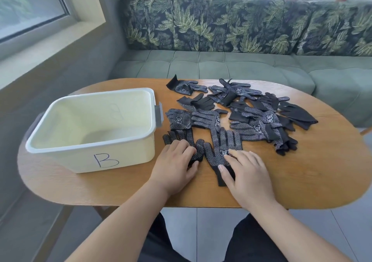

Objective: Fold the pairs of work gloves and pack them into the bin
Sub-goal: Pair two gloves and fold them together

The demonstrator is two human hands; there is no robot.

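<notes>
1. There is a single view, taken from the person's head; with no second view, nothing is shared between views
2. It faces forward and tilts down across a wooden table (302, 171), whose near edge runs low across the picture
3. Both forearms rise from the bottom edge, so the left hand (174, 168) and right hand (248, 176) lie close to the lens, in the lower middle
4. The bin (90, 155) sits left of centre, the scattered gloves (251, 113) right of centre, farther off
5. The wide angle bows the table edge and also takes in a sofa (241, 66) behind and a window (30, 4) at upper left
</notes>
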